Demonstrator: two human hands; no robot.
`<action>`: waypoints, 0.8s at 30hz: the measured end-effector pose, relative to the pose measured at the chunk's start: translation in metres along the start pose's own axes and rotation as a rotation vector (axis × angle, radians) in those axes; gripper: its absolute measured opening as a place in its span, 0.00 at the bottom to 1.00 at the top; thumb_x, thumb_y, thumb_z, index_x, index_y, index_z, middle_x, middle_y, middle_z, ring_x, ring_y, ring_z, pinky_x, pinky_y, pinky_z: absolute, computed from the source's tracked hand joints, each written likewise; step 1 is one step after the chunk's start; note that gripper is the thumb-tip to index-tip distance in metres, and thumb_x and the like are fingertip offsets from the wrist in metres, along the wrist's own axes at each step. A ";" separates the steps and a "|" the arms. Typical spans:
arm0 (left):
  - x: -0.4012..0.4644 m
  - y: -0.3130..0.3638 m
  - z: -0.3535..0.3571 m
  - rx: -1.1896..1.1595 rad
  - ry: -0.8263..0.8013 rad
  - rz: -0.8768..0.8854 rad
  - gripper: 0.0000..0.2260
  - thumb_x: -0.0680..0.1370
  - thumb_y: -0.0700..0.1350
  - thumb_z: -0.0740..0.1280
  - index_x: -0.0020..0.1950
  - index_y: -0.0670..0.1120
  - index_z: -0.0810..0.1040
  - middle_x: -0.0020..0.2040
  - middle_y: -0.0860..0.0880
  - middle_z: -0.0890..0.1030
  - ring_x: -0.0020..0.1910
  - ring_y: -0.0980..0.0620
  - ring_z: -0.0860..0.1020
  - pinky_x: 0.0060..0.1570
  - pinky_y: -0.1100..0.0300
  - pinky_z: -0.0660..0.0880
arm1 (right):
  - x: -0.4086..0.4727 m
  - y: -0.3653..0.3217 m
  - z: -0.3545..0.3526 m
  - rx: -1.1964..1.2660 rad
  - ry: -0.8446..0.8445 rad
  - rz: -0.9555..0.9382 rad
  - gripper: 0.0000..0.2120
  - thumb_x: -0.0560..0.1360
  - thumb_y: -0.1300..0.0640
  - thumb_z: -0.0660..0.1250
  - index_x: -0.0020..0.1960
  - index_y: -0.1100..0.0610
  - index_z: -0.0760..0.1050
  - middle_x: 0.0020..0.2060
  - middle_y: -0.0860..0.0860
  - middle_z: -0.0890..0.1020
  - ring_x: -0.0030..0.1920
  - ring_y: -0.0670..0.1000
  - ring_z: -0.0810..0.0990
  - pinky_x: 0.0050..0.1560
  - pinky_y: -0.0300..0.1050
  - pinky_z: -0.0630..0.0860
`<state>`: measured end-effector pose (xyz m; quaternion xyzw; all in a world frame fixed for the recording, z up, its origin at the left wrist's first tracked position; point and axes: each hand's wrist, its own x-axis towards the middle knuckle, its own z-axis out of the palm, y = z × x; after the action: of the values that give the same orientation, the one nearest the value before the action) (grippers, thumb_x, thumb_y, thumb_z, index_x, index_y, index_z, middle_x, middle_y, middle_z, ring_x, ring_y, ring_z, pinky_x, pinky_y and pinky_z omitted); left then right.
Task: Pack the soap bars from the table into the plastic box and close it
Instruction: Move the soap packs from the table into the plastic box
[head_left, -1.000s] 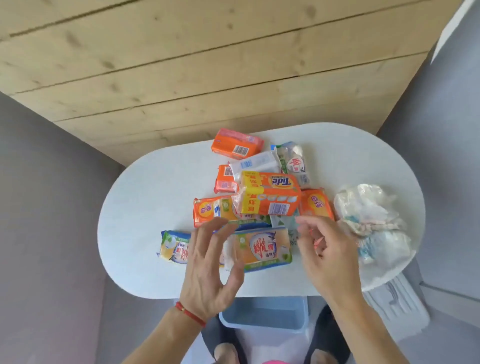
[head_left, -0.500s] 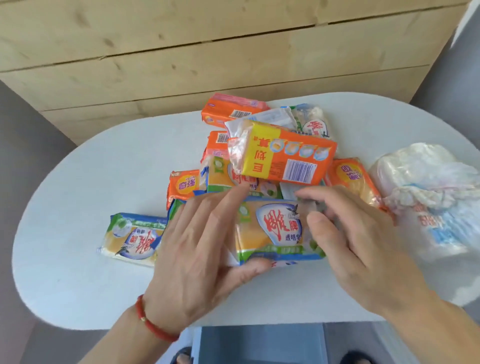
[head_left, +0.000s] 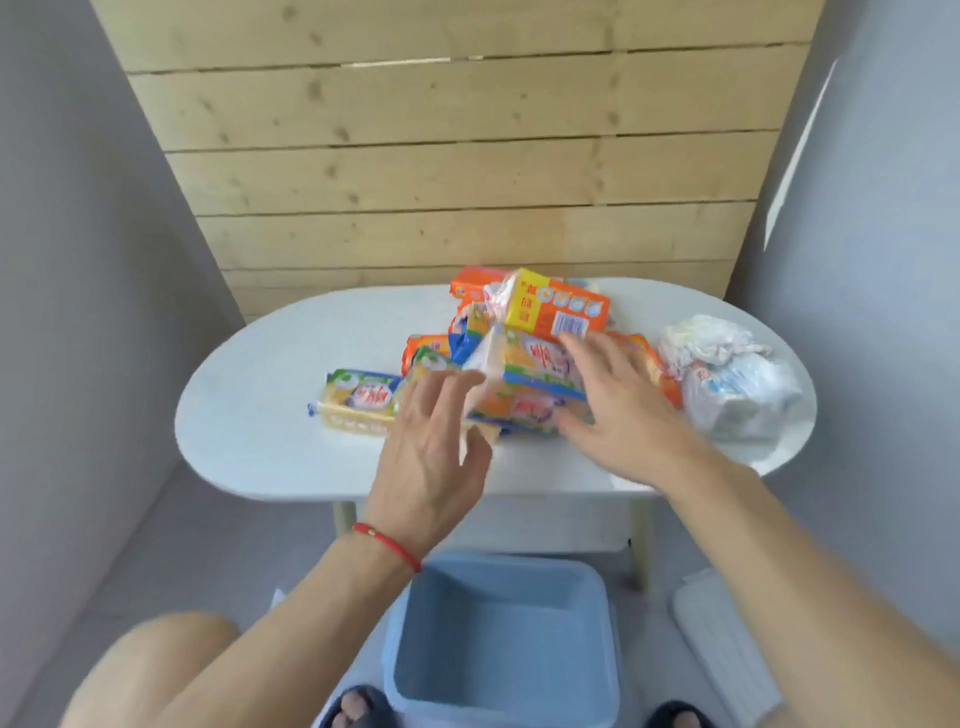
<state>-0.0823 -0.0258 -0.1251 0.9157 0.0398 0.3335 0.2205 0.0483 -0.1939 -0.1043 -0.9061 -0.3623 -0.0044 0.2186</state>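
Lifted since half a second ago, the yellow-and-green soap pack (head_left: 524, 379) now tilts up between both hands. Right hand (head_left: 618, 410) grips its right end; left hand (head_left: 426, 447) is spread open at its left end — contact unclear. Open blue plastic box (head_left: 501, 644) sits on the floor at 6 o'clock of the table (head_left: 260, 415).

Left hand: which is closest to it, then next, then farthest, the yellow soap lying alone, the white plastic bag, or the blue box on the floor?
From the left hand:
1. Yellow soap, just to its left on the table.
2. Blue box, below on the floor, between the feet.
3. White bag, far right end of the table, beyond the right hand.
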 end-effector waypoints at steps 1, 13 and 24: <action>-0.020 0.000 -0.001 -0.013 0.047 -0.037 0.16 0.71 0.37 0.64 0.58 0.47 0.75 0.53 0.50 0.77 0.52 0.48 0.76 0.51 0.56 0.76 | -0.010 -0.001 -0.001 0.028 0.108 -0.031 0.31 0.78 0.53 0.67 0.79 0.53 0.61 0.73 0.54 0.67 0.72 0.57 0.67 0.72 0.52 0.67; -0.219 -0.098 0.076 0.314 -0.991 -0.620 0.29 0.74 0.39 0.59 0.76 0.47 0.63 0.78 0.44 0.53 0.63 0.40 0.71 0.66 0.51 0.71 | -0.138 0.075 0.178 -0.286 -1.069 -0.017 0.27 0.83 0.44 0.56 0.81 0.49 0.60 0.79 0.54 0.62 0.80 0.55 0.57 0.77 0.56 0.61; -0.161 -0.054 0.046 0.318 -0.757 -0.392 0.19 0.74 0.36 0.59 0.63 0.47 0.76 0.64 0.48 0.74 0.56 0.43 0.78 0.50 0.49 0.78 | -0.125 0.041 0.121 -0.167 -0.724 -0.223 0.14 0.80 0.49 0.59 0.61 0.48 0.79 0.57 0.45 0.83 0.57 0.47 0.80 0.58 0.49 0.77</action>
<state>-0.1740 -0.0303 -0.2747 0.9709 0.1795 -0.0828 0.1353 -0.0358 -0.2537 -0.2509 -0.8186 -0.5106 0.2628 0.0003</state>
